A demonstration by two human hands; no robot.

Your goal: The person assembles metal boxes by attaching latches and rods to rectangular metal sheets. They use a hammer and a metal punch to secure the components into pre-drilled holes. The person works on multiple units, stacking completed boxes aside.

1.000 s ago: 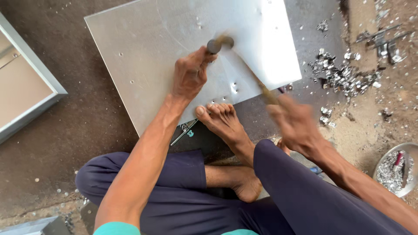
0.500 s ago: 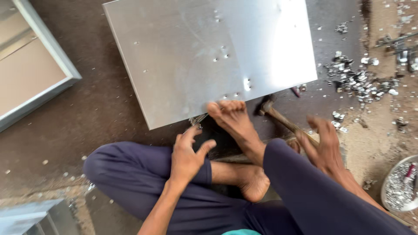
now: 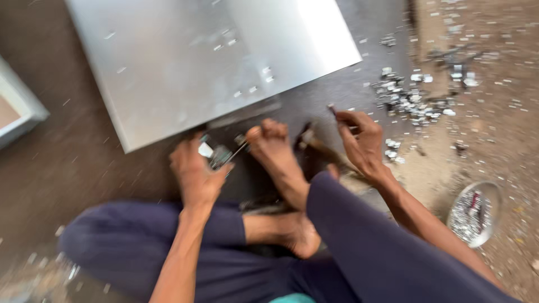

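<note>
The view is blurred. A large grey metal sheet (image 3: 191,62) lies on the dark floor in front of me. My left hand (image 3: 195,171) rests at the sheet's near edge, its fingers closed on a small shiny metal tool (image 3: 220,155). My bare foot (image 3: 275,148) presses down next to it. My right hand (image 3: 362,140) hovers to the right of the foot, with its fingertips pinched on a tiny metal bit (image 3: 331,108). A hammer (image 3: 314,145) lies on the floor between the foot and my right hand, and neither hand holds it.
Several metal scraps (image 3: 415,98) are scattered on the ground at the right. A round metal bowl (image 3: 474,213) with small pieces stands at the lower right. A pale framed panel (image 3: 19,109) lies at the left edge. My crossed legs in dark trousers (image 3: 359,247) fill the foreground.
The right hand stopped swinging the hammer, laid it down by the foot and moved up to pinch a small bit. The left hand left the sheet, drew back, then reached to its near edge.
</note>
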